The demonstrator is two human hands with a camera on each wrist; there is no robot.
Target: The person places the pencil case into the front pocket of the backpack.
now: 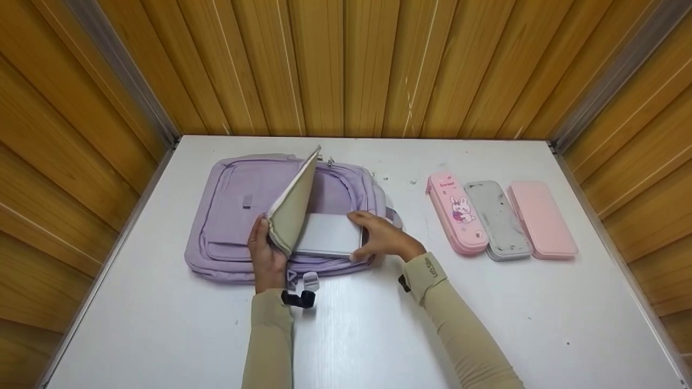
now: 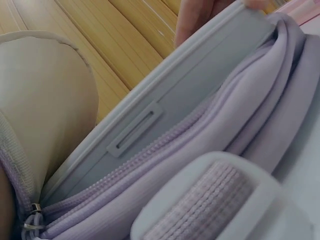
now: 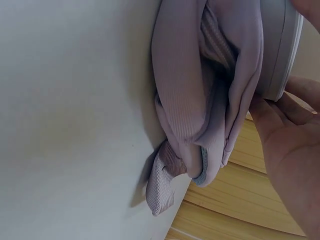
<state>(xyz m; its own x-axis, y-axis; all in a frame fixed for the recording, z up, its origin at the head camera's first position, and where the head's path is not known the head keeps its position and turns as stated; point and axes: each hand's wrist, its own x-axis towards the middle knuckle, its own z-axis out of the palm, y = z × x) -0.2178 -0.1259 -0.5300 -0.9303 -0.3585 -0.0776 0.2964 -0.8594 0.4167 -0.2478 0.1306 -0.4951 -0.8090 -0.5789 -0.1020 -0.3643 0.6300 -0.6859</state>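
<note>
A lilac backpack (image 1: 246, 183) lies on the table with its front compartment unzipped. My left hand (image 1: 267, 265) grips the edge of the raised front flap (image 1: 294, 210), whose beige lining faces right. Partly inside the opening is a flat silver-grey case (image 1: 330, 235); a slotted tab shows on its side (image 2: 135, 129) in the left wrist view. At the case's right end, my right hand (image 1: 386, 235) holds it with the thumb at the near corner and fingers at the far one. The case's left part is hidden behind the flap.
Right of the backpack lie a pink pencil case (image 1: 459, 213) with a rabbit print, a grey case (image 1: 497, 219) with dark marks and a plain pink case (image 1: 543, 219). A strap buckle (image 1: 311, 281) hangs at the bag's near edge. Wood-patterned walls (image 1: 346, 65) surround the white table (image 1: 357, 340).
</note>
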